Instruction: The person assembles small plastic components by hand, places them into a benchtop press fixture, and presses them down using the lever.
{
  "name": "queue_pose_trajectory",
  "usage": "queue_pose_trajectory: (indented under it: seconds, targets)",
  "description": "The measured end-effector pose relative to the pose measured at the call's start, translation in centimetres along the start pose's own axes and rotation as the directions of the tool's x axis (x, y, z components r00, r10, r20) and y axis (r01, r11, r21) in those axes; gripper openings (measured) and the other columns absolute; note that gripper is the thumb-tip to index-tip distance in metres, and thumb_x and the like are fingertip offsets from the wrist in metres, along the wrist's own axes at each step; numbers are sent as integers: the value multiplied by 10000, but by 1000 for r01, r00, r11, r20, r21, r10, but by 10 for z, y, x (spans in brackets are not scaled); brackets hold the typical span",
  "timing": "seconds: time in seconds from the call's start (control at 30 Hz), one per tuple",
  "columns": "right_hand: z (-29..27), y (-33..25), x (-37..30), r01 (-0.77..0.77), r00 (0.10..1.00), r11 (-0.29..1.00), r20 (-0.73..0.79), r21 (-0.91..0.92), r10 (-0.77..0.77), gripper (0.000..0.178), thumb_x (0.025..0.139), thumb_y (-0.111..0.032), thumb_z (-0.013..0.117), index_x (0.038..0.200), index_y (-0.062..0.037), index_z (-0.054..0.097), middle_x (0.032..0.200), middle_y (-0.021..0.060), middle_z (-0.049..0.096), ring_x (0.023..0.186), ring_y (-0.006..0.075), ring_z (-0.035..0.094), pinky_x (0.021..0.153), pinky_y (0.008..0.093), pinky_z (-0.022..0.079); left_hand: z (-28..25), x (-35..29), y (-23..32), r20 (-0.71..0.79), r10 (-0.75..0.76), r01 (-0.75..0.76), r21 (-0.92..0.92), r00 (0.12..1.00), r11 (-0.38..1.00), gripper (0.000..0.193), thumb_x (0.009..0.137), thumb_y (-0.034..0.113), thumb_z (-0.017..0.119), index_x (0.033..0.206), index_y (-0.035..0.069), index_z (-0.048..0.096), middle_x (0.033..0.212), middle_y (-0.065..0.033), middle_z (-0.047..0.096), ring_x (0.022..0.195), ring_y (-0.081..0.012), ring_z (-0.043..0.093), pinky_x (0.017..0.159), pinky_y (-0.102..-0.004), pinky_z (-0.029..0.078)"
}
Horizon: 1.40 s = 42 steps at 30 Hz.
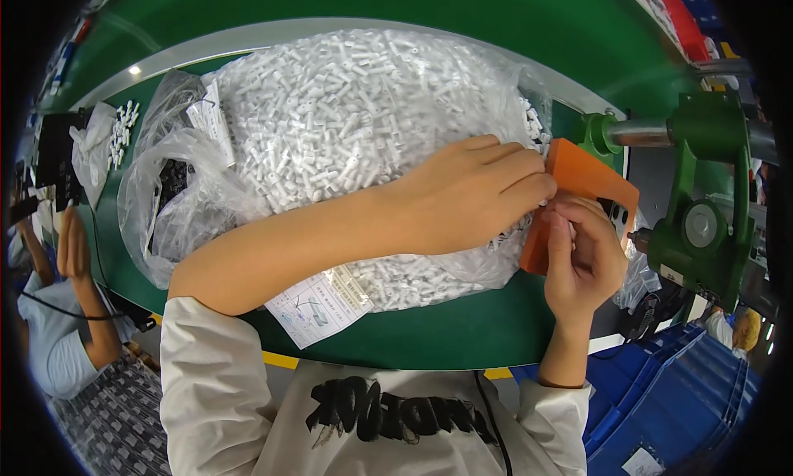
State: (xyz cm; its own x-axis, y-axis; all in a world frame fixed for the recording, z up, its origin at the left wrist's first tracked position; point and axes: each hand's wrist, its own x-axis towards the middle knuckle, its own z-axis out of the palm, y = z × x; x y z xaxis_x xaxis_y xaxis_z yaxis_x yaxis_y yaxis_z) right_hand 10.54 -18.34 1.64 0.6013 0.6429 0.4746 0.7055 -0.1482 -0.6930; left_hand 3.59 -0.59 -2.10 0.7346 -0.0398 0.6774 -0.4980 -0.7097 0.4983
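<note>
A large clear plastic bag (330, 121) full of small white plastic parts covers the middle of the green table. My left hand (479, 195) reaches across the bag with its fingers curled down at the bag's right side. Close to those fingertips, my right hand (586, 257) is closed in a pinch. A small whitish bit shows by the left fingertips, but what either hand holds is too small and too covered to make out. Just behind both hands stands an orange plate-like piece (586, 178) with a dark opening, partly hidden by my right hand.
A green hand press (702, 203) stands at the right. A printed paper slip (318, 311) lies at the bag's front edge. Left are a crumpled clear bag with black parts (173, 178) and loose white parts (124, 129). Blue crates (661, 393) sit lower right; another person (70, 311) works at left.
</note>
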Motion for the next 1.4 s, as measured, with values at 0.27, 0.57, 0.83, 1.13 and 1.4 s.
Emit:
queue_pose_trajectory:
  seconds: [0.27, 0.57, 0.83, 1.13, 1.4]
  targets:
    - [-1, -3, 2, -23, 1000, 998, 6, -58, 24, 129, 794, 82, 695, 915, 38, 681, 918, 149, 690, 784, 229, 673, 679, 273, 525, 1, 2, -1, 18, 15, -15, 1, 1000, 1000, 248, 768, 60, 719, 994, 28, 622, 942, -74, 620, 787, -243, 607, 688, -343, 493]
    - [-4, -1, 0, -73, 996, 997, 50, -20, 74, 103, 812, 68, 690, 913, 48, 687, 914, 146, 696, 788, 218, 674, 687, 269, 525, 2, -1, -1, 11, 30, -30, 20, 999, 999, 249, 768, 62, 720, 995, 25, 626, 946, -78, 623, 786, -242, 609, 678, -336, 498]
    - [-5, 2, 2, -116, 991, 991, 73, 63, 111, 88, 815, 63, 693, 902, 64, 687, 913, 143, 702, 796, 200, 673, 704, 267, 528, 0, 0, 0, -5, 35, -34, 25, 999, 999, 228, 775, 67, 718, 980, 28, 625, 943, -74, 626, 815, -241, 623, 694, -341, 510]
    - [-4, 2, -2, -132, 990, 987, 53, 88, 127, 90, 820, 71, 684, 909, 72, 687, 914, 155, 708, 791, 202, 681, 708, 263, 536, 1, 0, 0, -19, 19, -20, -41, 1000, 999, 212, 786, 70, 713, 974, 29, 622, 927, -71, 622, 806, -243, 622, 678, -339, 515]
    - [-8, 2, -1, -85, 994, 995, 66, 52, 82, 91, 808, 75, 693, 900, 76, 698, 923, 156, 710, 797, 191, 680, 706, 253, 535, 2, 1, 2, -18, 14, -15, -61, 1000, 998, 206, 790, 77, 714, 970, 34, 624, 924, -74, 621, 812, -247, 625, 683, -346, 516]
